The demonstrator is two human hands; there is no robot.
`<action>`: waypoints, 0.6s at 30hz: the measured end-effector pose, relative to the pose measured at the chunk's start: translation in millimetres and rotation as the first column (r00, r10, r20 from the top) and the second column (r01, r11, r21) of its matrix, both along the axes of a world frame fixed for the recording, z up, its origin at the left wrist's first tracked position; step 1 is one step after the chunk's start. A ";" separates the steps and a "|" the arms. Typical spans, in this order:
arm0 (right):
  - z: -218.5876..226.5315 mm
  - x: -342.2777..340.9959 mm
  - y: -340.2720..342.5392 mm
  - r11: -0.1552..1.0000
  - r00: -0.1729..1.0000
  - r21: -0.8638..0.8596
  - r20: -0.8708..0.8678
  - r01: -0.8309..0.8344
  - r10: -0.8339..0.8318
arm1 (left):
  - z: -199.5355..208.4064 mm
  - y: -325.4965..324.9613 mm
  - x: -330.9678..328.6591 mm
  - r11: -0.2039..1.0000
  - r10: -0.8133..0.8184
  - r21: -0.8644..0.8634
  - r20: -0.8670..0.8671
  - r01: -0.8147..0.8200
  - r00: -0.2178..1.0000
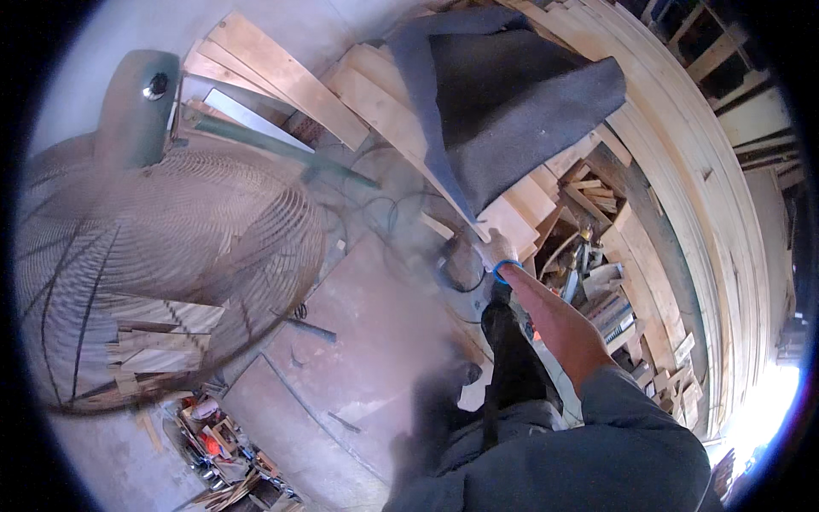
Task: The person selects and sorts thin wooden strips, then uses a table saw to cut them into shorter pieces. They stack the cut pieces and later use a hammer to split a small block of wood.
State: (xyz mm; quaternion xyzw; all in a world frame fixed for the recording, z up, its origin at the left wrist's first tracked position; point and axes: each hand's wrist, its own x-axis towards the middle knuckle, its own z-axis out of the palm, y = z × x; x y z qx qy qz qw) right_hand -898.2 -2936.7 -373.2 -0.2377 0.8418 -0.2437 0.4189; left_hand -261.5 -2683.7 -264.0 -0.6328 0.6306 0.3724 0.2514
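My right arm reaches forward from the lower right, a blue band round its wrist. My right hand [497,250] looks pale, perhaps gloved, and closes on the near end of a long wooden board [380,98] at the edge of a stack. Its fingertips are small and partly hidden. A dark grey, felt-like sheet [529,128] lies folded over the boards just beyond the hand. Shorter stepped board ends [525,209] lie right of the hand. My left hand is not in view.
A large green fan [141,111] with a wire guard fills the left. Long planks [691,145] are stacked along the right. Offcuts and tools [597,277] lie beside my arm. A box of odds and ends [223,439] stands lower left. Cables [388,213] cross the floor.
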 end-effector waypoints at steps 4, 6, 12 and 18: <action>-46.6 -39.5 -63.0 0.999 0.989 0.032 -0.149 -0.006 0.011 | 31.8 -8.3 -73.2 0.885 -0.439 -0.095 0.150 0.455 0.886; -32.6 -30.6 -95.9 1.000 1.000 -0.015 -0.005 -0.017 0.017 | 75.8 -38.0 -154.6 0.920 -0.340 0.299 0.286 0.254 0.896; -98.5 -55.7 -123.6 0.997 0.998 0.065 0.026 0.052 -0.054 | 33.5 -86.5 -182.0 0.975 -0.135 0.186 0.068 0.120 0.989; -28.2 -89.7 -86.9 0.964 0.916 -0.017 -0.319 -0.264 0.245 | -43.2 -142.8 -237.3 0.932 0.315 0.292 -0.362 -0.214 0.877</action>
